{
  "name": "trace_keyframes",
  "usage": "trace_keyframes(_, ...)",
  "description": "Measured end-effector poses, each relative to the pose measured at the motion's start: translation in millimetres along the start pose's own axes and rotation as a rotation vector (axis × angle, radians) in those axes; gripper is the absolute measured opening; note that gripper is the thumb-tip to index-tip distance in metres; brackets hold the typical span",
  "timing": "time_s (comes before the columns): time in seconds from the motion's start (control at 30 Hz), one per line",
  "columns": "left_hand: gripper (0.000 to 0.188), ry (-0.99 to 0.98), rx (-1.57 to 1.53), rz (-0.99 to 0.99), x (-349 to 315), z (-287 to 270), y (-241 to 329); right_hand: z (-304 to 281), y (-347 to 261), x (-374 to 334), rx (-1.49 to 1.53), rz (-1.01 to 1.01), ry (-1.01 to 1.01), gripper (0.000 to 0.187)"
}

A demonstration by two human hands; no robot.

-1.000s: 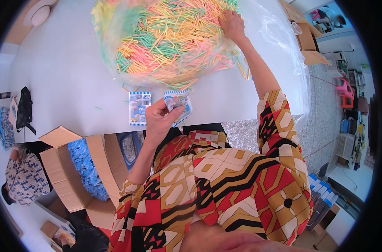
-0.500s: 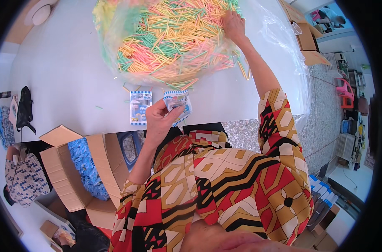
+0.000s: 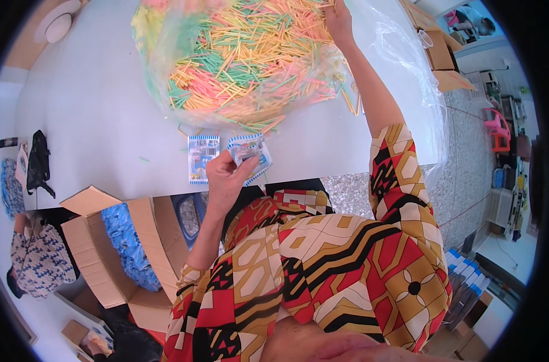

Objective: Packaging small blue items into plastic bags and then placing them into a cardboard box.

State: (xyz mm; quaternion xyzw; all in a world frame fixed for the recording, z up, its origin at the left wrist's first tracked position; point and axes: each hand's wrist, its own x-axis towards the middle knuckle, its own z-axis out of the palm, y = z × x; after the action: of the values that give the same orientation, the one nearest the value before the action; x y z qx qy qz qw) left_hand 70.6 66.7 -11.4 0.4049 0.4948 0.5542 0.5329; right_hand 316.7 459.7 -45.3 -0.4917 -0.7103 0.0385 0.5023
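Observation:
My left hand [image 3: 225, 179] pinches a small blue-and-white plastic packet [image 3: 257, 151] between thumb and fingers, just above the table's near edge. Beside it a similar packet [image 3: 203, 158] lies flat on the table. A large clear plastic bag [image 3: 166, 99], spread wide, holds a heap of short thin sticks [image 3: 244, 54] in pink, yellow and green. At the heap's far right my right hand [image 3: 339, 23] reaches in with its fingers curled. The picture's top edge partly cuts off the fingertips, so what they grip cannot be made out.
Loose sticks [image 3: 349, 101] lie on the pale table [image 3: 99, 114] around the bag. Crumpled clear film [image 3: 407, 78] covers its right side. An open cardboard box [image 3: 96, 256] with blue packets stands at the lower left. Another person [image 3: 42, 256] is at far left.
My right hand has moved farther away along the heap's right side, to the top edge. My left hand has shifted slightly left and tilted its packet.

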Motion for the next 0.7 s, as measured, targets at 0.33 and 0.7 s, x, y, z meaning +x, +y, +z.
trace_keyframes(0.33, 0.016, -0.031, -0.066, 0.026, -0.4, 5.8, -1.4, -4.7, -62.7, 7.0, 0.782, 0.535, -0.268, 0.021)
trace_keyframes(0.7, 0.018, -0.034, -0.06, -0.013, 1.2, 8.2, 0.1, 3.3, -74.4, -22.4, 1.774, 0.654, -0.735, 0.044)
